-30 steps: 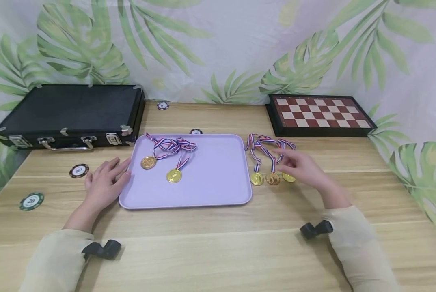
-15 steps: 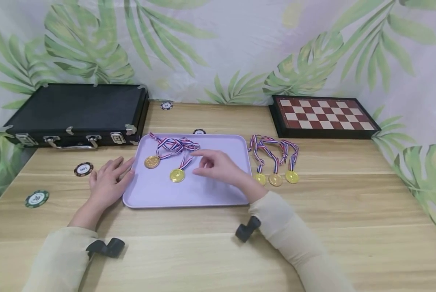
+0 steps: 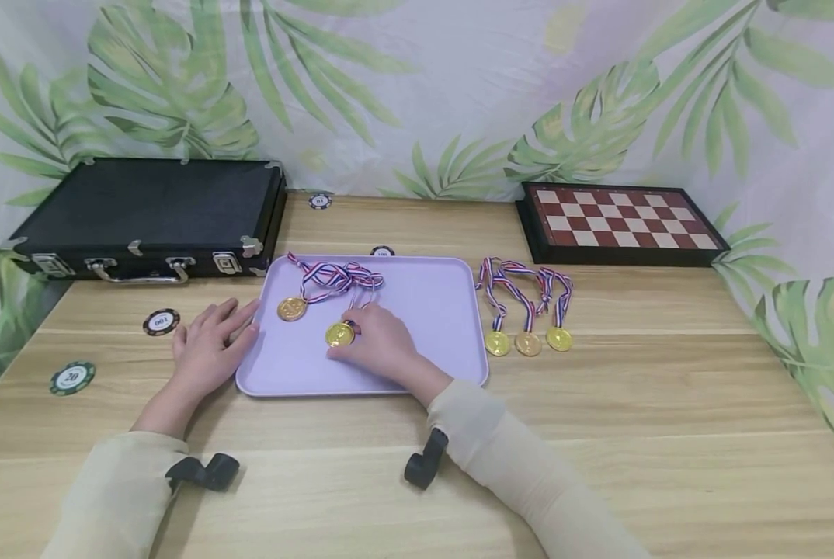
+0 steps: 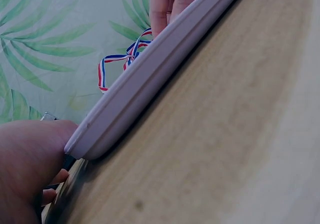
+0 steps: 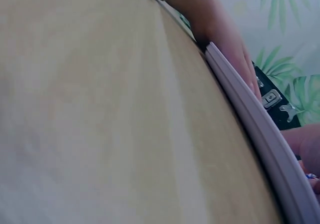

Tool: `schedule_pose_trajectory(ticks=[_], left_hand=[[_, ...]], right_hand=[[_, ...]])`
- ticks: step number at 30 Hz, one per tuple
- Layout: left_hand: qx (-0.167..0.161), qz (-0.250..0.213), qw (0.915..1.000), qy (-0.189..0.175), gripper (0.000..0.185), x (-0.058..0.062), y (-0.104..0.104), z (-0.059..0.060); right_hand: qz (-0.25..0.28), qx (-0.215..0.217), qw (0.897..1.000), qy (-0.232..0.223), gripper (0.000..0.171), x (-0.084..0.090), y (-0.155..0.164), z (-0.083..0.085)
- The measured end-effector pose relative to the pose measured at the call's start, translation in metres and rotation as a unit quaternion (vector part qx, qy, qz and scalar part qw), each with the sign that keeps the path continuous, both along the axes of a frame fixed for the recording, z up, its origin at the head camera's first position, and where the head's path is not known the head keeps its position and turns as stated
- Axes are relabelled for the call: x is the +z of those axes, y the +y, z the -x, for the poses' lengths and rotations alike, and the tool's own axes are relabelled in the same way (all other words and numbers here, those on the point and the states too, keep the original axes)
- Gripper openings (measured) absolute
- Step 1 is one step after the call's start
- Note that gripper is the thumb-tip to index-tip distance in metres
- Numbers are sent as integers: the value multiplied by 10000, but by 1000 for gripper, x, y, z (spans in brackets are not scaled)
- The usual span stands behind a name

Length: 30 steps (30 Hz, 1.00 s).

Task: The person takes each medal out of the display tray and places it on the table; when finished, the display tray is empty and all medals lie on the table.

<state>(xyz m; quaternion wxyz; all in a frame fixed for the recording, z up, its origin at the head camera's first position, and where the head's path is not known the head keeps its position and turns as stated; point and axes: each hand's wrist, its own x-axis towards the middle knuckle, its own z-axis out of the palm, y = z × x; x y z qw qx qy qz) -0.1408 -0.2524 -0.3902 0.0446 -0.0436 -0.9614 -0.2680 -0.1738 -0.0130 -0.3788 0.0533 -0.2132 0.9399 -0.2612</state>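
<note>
A lavender tray [image 3: 424, 287] lies in the middle of the wooden table. Two gold medals with red-white-blue ribbons [image 3: 333, 276] lie on it, one [image 3: 292, 308] at its left and one [image 3: 339, 334] nearer me. My right hand [image 3: 354, 336] rests on the tray, its curled fingers pinching the nearer medal at its right edge. My left hand [image 3: 214, 341] lies flat on the table, fingers straight and touching the tray's left rim [image 4: 150, 78]. Three more medals [image 3: 527, 343] lie in a row on the table just right of the tray.
A shut black case [image 3: 144, 210] stands at the back left and a chessboard [image 3: 620, 221] at the back right. Poker chips lie on the table: one [image 3: 161, 321] and another [image 3: 72, 377] left of my left hand, one [image 3: 320, 201] beside the case.
My right hand has moved left from the three medals beside the tray, across the tray, and come down on the nearer medal. The left hand has stayed put.
</note>
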Motion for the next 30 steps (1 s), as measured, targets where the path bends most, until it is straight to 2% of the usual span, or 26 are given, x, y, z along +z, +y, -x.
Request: schedule_pose_trajectory(ticks=[2,5,11,14,18,22,25,30], left_hand=[[-7,0,10000,14,46,0,0,0],[-12,6,10000,46,46,0,0,0],[-24,5,10000,45,46,0,0,1],[-36,-6,10000,37,46,-1,-1,1],[-43,4,10000,4,47,0,-2,1],[-39,19,10000,-72,48,-2,-3,0],[-32,25,9999,-102,48,-3,-2,-1],[-59,19,10000,-43,47,-3,-1,0]], right_hand=[[-319,-75,9991,257,53,-2,-2,-2],[-474,-132,9979,432,47,-3,-3,-5],[-302,-135,9990,299,40,-2,0,-7],[-219,32,9994,263,38,-1,3,-7],[36,537,9984,176,40,-1,10,-8],[710,1092,9912,-233,44,0,25,-11],[1413,1296,9791,-684,46,8,45,-14],[2466,1429,9557,-736,47,42,93,-18]])
